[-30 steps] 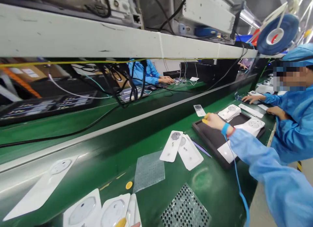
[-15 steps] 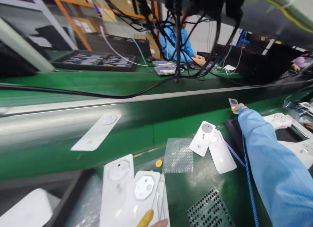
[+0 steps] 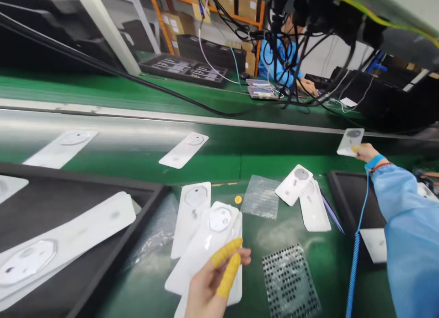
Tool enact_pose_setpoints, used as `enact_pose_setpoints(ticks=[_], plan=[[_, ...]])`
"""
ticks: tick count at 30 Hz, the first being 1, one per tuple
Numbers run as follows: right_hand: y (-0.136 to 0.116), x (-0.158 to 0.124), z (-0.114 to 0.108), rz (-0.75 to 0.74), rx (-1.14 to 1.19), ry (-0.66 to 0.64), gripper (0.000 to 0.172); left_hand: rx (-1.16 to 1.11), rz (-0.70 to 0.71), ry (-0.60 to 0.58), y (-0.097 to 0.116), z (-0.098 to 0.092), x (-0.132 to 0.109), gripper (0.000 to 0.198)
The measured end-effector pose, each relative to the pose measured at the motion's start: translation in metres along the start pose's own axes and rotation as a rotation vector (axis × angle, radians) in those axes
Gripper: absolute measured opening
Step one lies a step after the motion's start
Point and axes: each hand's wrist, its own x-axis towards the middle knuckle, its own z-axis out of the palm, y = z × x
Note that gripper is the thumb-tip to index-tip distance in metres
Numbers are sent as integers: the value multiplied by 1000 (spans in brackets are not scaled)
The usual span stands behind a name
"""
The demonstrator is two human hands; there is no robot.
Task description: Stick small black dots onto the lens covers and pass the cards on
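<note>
My left hand point(image 3: 214, 279), with yellow cots on two fingers, grips the near end of a white plastic panel point(image 3: 209, 238) that lies on top of a small stack at the bench's front. My right hand point(image 3: 365, 151), in a blue sleeve with a blue wrist strap, is stretched far right and pinches another white panel point(image 3: 350, 141) with a grey round inset, lifted above the conveyor edge. Two more white panels point(image 3: 303, 194) lie overlapped between my hands.
A black tray point(image 3: 103, 258) at the left holds long white panels. Another black tray point(image 3: 346, 194) sits under my right arm. Bubble wrap point(image 3: 262, 197), a perforated sheet point(image 3: 291, 281) and a yellow disc point(image 3: 238, 199) lie on the green bench. Panels ride the belt point(image 3: 183, 151). A person works across.
My view swung left and down. My right hand lifted a white panel off the conveyor edge. My left hand came further into view on the stack of panels.
</note>
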Motion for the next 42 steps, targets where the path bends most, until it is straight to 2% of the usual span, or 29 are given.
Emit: enact_pose_setpoints(ticks=[2,3,5,6,8,9,10,12,14,16,17,18,20,23,25,27,29,32,35,38,42], plan=[[-12,-41,2,-47,79,-114,29,-82,-13,-152,0,11,-1,52],[-16,-70,8,-90,123,-185,32,-153,9,-236,0,20,-3,62],[-20,-143,28,-193,201,-323,22,-284,54,-330,2,42,-9,94],[-18,-183,41,-241,226,-384,27,-302,61,-334,3,52,-13,102],[-9,-260,69,-375,273,-465,40,-205,119,-239,8,65,-20,108],[-2,-292,82,-595,302,-439,40,-172,150,-196,10,65,-23,109],[8,-318,94,-650,319,-408,40,-143,181,-162,13,60,-24,109],[32,-353,115,-727,327,-298,43,-101,227,-119,19,39,-25,104],[55,-366,130,-738,311,-192,37,-50,241,-83,22,9,-26,89],[72,-370,140,-771,297,-116,16,0,218,-80,20,-17,-30,69],[78,-372,143,-793,297,-86,9,22,198,-93,17,-24,-34,61],[83,-374,144,-818,302,-55,12,41,174,-115,12,-28,-40,55],[87,-382,140,-878,322,9,19,65,126,-177,-1,-25,-55,50],[90,-407,122,-972,351,100,29,62,52,-306,-18,-4,-84,59],[91,-425,108,-1065,338,152,38,53,13,-392,-23,9,-103,59],[89,-439,96,-1142,303,162,38,52,-4,-441,-21,16,-117,51],[85,-447,85,-1147,333,88,31,56,9,-441,-16,17,-126,42],[70,-448,77,-1008,528,6,23,63,70,-408,-11,13,-131,36],[51,-444,80,-926,639,58,14,78,121,-386,-10,9,-133,33],[34,-441,88,-967,639,64,14,72,164,-354,-12,6,-139,34],[25,-440,91,-977,639,62,15,54,210,-326,-14,3,-143,31]])
